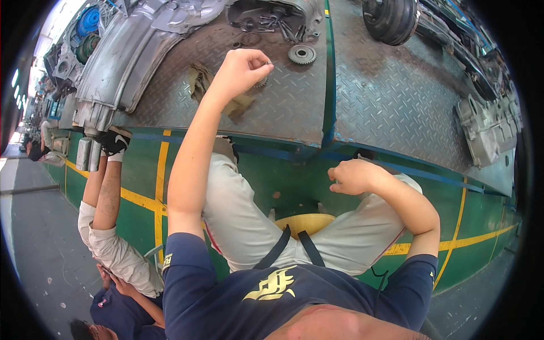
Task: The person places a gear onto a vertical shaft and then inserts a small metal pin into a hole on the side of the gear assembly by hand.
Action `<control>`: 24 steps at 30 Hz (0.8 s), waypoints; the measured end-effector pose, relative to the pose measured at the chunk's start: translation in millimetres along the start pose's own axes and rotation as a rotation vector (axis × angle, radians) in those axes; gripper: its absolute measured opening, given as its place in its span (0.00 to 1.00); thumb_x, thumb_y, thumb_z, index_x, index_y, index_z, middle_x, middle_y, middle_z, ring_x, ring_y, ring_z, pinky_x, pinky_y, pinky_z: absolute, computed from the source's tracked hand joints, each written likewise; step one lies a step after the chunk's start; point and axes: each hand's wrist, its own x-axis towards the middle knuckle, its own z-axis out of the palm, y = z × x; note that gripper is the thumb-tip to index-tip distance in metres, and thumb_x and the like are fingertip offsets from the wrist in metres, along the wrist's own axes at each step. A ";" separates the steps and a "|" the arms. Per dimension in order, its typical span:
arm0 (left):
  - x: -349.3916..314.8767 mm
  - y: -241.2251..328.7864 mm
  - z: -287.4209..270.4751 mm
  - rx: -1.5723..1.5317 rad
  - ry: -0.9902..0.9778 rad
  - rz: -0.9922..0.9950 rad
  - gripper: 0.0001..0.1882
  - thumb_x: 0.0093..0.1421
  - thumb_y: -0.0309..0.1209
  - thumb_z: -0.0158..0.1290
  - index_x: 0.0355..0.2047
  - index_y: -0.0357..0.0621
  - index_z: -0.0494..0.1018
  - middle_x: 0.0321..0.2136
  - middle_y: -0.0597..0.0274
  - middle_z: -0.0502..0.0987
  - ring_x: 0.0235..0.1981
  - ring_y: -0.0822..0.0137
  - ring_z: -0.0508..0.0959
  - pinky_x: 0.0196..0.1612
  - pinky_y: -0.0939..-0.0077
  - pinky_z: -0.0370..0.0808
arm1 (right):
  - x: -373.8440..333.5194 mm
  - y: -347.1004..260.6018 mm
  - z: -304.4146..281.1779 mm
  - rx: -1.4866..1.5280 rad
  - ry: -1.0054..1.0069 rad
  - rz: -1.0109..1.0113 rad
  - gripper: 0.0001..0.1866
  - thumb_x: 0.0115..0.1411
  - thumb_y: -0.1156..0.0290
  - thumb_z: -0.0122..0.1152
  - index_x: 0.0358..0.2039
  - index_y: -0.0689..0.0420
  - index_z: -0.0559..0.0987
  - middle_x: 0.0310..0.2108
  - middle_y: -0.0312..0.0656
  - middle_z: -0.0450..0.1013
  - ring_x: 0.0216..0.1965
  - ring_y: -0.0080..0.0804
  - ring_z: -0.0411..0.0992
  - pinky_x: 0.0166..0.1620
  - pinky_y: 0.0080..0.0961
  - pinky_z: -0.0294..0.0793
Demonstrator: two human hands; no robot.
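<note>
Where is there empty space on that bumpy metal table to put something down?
The right plate is bare between the black wheel and the grey casing. The left plate has room below the gear, near the front edge. It is crowded at the back around the loose tools and beside the rag.

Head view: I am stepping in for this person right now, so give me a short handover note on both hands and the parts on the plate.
Left hand: raised over the steel checker plate, fingers pinched on a tiny part, too small to identify.
Right hand: loosely closed, empty as far as visible, resting above the right knee.
Parts: gear lies flat on the plate just right of the left hand; loose tools and small parts sit beyond it; a rag lies left.
Done or left: cannot tell from this view; the gear lies untouched.
</note>
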 end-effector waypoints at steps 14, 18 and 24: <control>13.1 -41.6 -13.2 -0.286 0.213 -0.196 0.08 0.61 0.30 0.58 0.35 0.36 0.78 0.20 0.68 0.77 0.18 0.81 0.71 0.22 0.86 0.66 | -3.4 -2.6 -3.5 -0.009 0.008 0.006 0.19 0.60 0.58 0.56 0.39 0.63 0.79 0.33 0.55 0.79 0.39 0.54 0.77 0.43 0.45 0.76; -0.2 -50.9 -28.9 -0.250 0.150 -0.209 0.07 0.57 0.28 0.58 0.32 0.36 0.78 0.20 0.67 0.78 0.19 0.80 0.73 0.24 0.83 0.70 | -0.5 -1.8 -1.5 -0.005 0.008 0.006 0.19 0.60 0.58 0.57 0.39 0.63 0.79 0.34 0.55 0.79 0.39 0.53 0.77 0.43 0.44 0.77; -26.2 -42.2 -36.2 -0.244 0.020 -0.208 0.06 0.55 0.25 0.57 0.33 0.35 0.77 0.20 0.69 0.76 0.22 0.80 0.73 0.26 0.83 0.70 | 3.5 -2.4 0.0 -0.022 -0.010 0.006 0.20 0.60 0.57 0.56 0.40 0.63 0.79 0.35 0.54 0.79 0.39 0.53 0.77 0.43 0.44 0.77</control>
